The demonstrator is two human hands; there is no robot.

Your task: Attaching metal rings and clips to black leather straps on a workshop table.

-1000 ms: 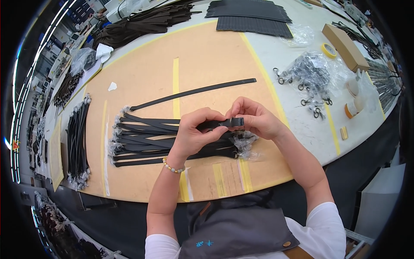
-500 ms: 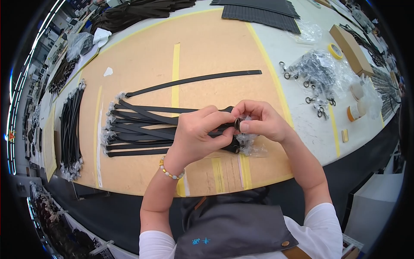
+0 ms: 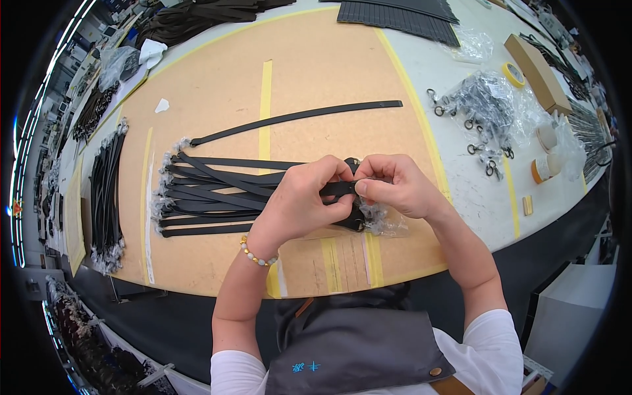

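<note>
My left hand (image 3: pixel 309 197) is closed round the end part of a black strap (image 3: pixel 338 189), thumb below and forefinger above. At its tip, my right hand (image 3: pixel 394 187) pinches the same strap between thumb and bent forefinger, so the very end is hidden. Beneath both hands lies a bundle of similar black straps (image 3: pixel 224 191), their left ends wrapped in clear plastic (image 3: pixel 160 204). More crumpled plastic (image 3: pixel 378 220) shows under my right hand. One single strap (image 3: pixel 296 117) lies apart, beyond the bundle.
At the right are metal snap hooks (image 3: pixel 473 125) in clear bags, a yellow tape roll (image 3: pixel 513 75) and a cardboard box (image 3: pixel 536 74). Another strap bundle (image 3: pixel 107 197) lies left. Dark strips (image 3: pixel 395 23) are stacked at the far edge of the brown board (image 3: pixel 336 72).
The dark ring-like end seen between my fingers is now out of sight, and a flat length of strap shows between my hands. Both hands stay in nearly the same place.
</note>
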